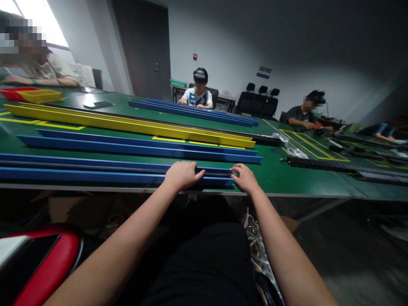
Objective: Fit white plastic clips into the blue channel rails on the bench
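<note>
Left hand (180, 175): over the near blue channel (79, 175), grip unclear.
Right hand (245, 177): curled at that channel's end, grip unclear.
Channel: frontmost on the green surface (274, 171), dark strip (95, 168) inside.
Beyond: second blue channel (137, 149), yellow channel (127, 127).

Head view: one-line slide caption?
At a green table, the left hand lies over the nearest blue channel, the right hand at its end.

The near rail (95, 176) was blue, and the strip (95, 168) in it was black. The surface (270, 176) was green with yellow lines (62, 126). One farther rail (127, 126) was yellow. One tray (11, 93) was red, another tray (40, 97) yellow.
</note>
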Demonstrator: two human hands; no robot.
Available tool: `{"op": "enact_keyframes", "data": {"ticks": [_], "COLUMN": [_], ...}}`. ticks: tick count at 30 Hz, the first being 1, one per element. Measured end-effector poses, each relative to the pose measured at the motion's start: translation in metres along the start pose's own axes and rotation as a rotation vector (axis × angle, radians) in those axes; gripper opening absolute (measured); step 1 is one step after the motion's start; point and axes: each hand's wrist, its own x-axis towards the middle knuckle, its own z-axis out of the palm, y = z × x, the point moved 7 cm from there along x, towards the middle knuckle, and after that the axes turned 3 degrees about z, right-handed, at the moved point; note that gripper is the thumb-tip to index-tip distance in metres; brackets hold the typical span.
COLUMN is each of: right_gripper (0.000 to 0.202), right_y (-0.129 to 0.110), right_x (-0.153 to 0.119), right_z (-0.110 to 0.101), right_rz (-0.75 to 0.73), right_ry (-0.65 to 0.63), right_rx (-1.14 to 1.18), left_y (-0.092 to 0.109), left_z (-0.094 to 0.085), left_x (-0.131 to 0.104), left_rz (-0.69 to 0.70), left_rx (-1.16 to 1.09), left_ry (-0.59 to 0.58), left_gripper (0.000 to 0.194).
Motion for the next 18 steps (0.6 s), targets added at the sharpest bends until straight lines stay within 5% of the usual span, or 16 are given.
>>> {"op": "enact_keyframes", "data": {"ticks": [18], "right_gripper": [0.023], "right_y": [-0.0019], "right_x": [-0.0006], "right_z": [-0.001], "right_rz": [0.009], "right_ry": [-0.006], "right_rx": [-0.027], "left_y": [0.0018], "left_z": [-0.0033], "left_x": [-0.0018], "left_rz": [-0.008], "left_rx": [-0.002], "left_ry": [0.0], "left_gripper": [0.067]}}
